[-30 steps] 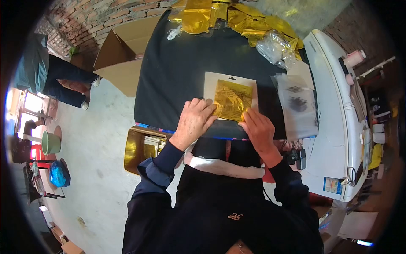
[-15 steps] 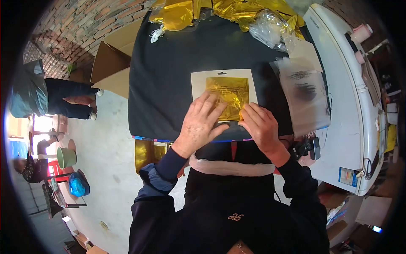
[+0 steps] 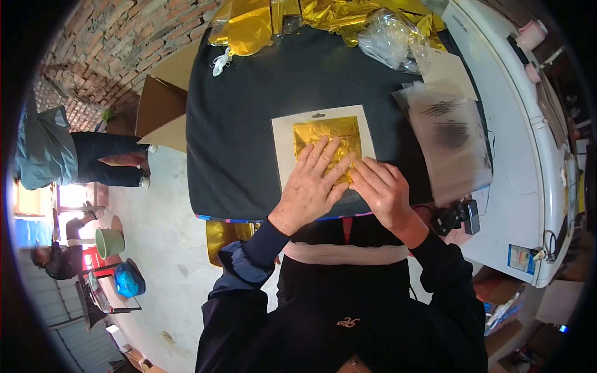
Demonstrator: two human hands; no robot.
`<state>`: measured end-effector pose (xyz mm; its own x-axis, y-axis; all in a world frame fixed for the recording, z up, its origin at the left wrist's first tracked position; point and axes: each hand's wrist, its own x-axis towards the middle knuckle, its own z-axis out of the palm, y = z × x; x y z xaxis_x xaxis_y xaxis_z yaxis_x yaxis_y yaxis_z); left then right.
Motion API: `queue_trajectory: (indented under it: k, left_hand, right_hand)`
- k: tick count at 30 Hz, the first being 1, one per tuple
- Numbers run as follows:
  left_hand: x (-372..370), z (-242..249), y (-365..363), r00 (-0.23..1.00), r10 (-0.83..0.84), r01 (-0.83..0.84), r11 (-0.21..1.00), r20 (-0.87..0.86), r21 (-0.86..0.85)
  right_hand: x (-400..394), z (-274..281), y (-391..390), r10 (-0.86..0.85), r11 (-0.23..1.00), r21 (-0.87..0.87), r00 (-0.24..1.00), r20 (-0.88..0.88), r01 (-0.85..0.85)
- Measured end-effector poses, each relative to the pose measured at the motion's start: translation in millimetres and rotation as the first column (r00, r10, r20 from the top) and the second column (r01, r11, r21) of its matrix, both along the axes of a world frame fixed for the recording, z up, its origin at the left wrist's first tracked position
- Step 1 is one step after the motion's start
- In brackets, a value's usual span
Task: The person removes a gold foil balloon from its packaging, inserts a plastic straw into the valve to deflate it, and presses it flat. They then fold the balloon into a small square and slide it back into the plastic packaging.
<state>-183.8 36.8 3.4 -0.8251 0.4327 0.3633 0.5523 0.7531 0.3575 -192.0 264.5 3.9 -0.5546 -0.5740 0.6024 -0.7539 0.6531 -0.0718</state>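
A folded gold foil packet (image 3: 311, 132) lies on a white card (image 3: 284, 140) with a hanging slot at its far edge, on the black-covered table (image 3: 242, 124). My left hand (image 3: 311, 186) rests flat on the foil with its fingers spread. At the packet's near right corner is my right hand (image 3: 384, 193), its thumb and fingers pinched together at the foil's edge.
Gold foil pieces (image 3: 252, 28) and crumpled clear plastic (image 3: 395, 43) lie along the far edge. Printed clear bags (image 3: 451, 137) are stacked on the right, beside a white appliance (image 3: 516, 155). A cardboard box (image 3: 163, 112) stands left. Two people are farther left.
My left hand has shifted slightly over the foil, with its fingers farther up the packet. The whole view has shifted a little. My right hand stays at the packet's corner.
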Motion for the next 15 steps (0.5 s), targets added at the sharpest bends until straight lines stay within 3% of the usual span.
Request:
queue_trajectory:
  k: [15]
  left_hand:
    - [-1.2, 5.4, -2.2, 0.999, -0.029, 0.031, 0.997, 0.027, -0.066]
  right_hand:
    - [5.6, 3.9, -2.3, -0.036, 0.999, -0.03, 0.998, 0.046, 0.037]
